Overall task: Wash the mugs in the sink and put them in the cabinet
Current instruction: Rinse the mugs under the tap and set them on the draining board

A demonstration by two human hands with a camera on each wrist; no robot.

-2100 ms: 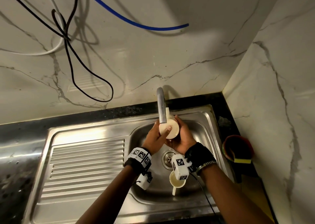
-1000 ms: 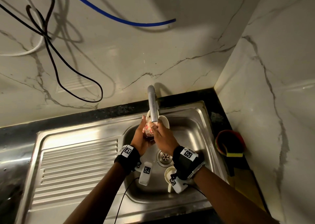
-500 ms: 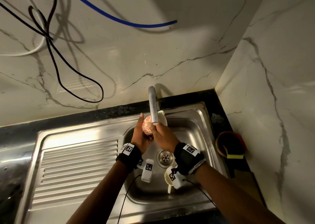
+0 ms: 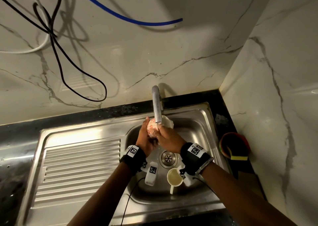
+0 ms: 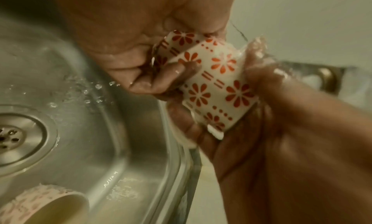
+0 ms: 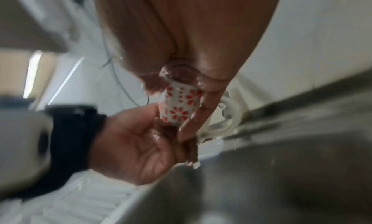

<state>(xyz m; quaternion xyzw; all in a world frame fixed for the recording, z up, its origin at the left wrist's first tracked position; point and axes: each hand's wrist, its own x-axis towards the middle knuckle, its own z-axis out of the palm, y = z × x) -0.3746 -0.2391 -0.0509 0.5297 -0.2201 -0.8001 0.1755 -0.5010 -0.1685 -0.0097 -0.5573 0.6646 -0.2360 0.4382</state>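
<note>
Two wet hands wrap one flowered mug (image 5: 219, 82) under the tap (image 4: 157, 108).

Left hand (image 4: 146, 138) cups the mug from below, fingers (image 5: 187, 128) curled round its wall; right hand (image 4: 169, 139) closes over the top, thumb pressed on the pattern and fingers round the far side, near the white handle (image 6: 229, 114). Water runs over both, above the steel sink (image 4: 194, 122). A second mug (image 4: 174, 177) lies in the basin beside the drain (image 4: 168, 158).
</note>
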